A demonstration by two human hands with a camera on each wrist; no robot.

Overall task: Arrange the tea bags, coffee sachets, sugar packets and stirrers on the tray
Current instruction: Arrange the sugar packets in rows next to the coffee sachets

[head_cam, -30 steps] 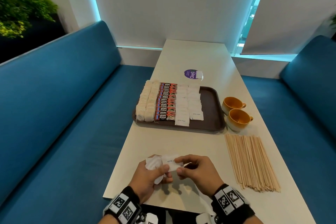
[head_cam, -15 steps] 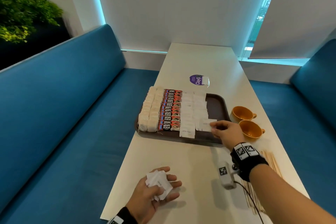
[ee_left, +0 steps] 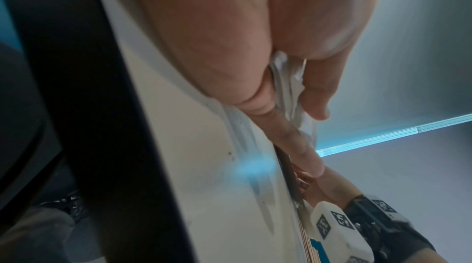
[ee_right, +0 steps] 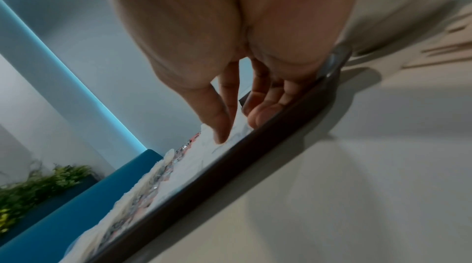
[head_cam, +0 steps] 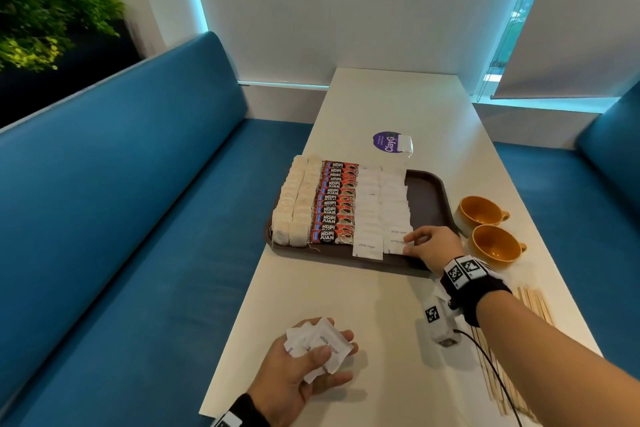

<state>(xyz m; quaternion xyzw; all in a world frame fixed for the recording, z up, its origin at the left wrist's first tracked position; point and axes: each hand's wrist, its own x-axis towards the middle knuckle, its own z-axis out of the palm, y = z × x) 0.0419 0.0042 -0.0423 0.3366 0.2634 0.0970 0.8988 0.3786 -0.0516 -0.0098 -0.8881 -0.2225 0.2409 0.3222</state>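
A brown tray (head_cam: 429, 191) holds rows of tea bags (head_cam: 294, 204), red coffee sachets (head_cam: 334, 204) and white sugar packets (head_cam: 381, 198). My right hand (head_cam: 415, 244) reaches over the tray's near right corner, fingertips resting on the nearest sugar packet (head_cam: 396, 246) of the right-hand column. The right wrist view shows its straight fingers (ee_right: 222, 126) touching the packet just inside the tray rim (ee_right: 204, 178). My left hand (head_cam: 311, 357) lies palm up near the table's front edge, gripping a bunch of sugar packets (head_cam: 329, 347), also seen in the left wrist view (ee_left: 288, 85). Wooden stirrers (head_cam: 535, 302) lie on the table under my right forearm.
Two orange cups (head_cam: 479, 211) (head_cam: 495, 246) stand right of the tray. A purple round sticker (head_cam: 386, 141) with a small bag on it lies beyond the tray. Blue benches flank the white table on both sides. The tray's right strip is bare.
My right hand took one packet from the left hand's bunch, carried it to the tray and set it down on the right sugar column. The left hand stayed near the front edge.
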